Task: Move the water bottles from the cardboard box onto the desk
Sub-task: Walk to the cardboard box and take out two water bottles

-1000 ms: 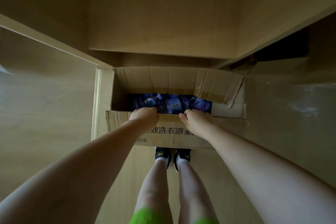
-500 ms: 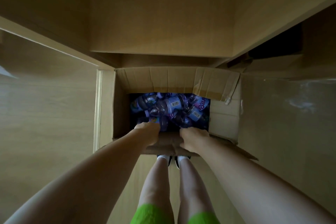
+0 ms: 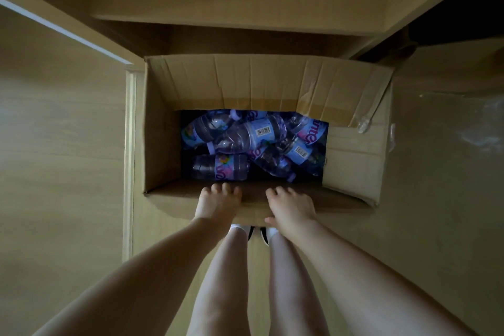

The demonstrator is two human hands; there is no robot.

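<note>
Single head-worn wide-angle view, straight down from above, close over the open cardboard box [image 3: 261,82] at floor level.

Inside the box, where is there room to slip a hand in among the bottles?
A dark gap lies beside the lone bottle by the cardboard box left wall. The bottles are piled crowded at centre and right. Both hands press the near flap.
</note>
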